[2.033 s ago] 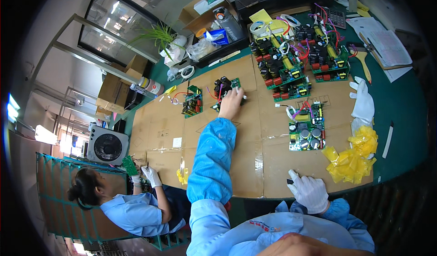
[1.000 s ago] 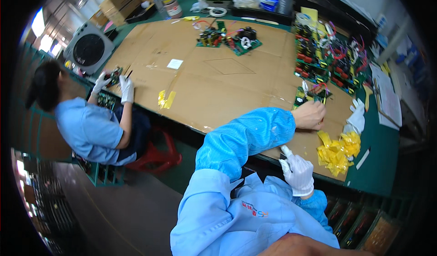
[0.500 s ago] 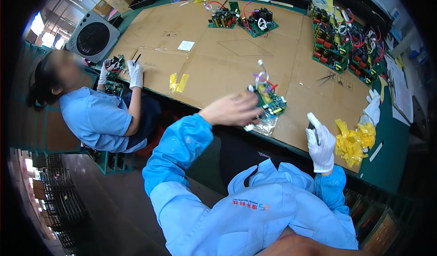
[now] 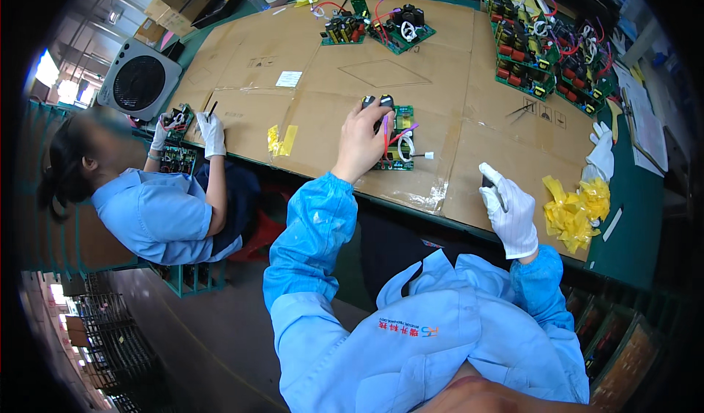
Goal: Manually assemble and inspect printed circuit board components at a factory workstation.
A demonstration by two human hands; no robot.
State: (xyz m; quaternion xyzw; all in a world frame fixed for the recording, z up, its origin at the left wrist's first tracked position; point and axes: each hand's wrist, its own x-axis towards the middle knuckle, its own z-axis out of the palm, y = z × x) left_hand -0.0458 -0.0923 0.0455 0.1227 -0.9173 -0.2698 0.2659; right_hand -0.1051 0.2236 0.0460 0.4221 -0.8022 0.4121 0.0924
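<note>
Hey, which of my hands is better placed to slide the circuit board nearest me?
Probably your left hand: it is bare and touching that circuit board. Your gloved right hand is apart from it, off to the right, with a small dark object in its fingers.

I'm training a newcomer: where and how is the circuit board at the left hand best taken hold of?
Probably by its near and far edges, coming from the left. The circuit board seems to lie flat; its white plug sticks out to the right and wires loop near there. The left hand hides part of the left side.
</note>
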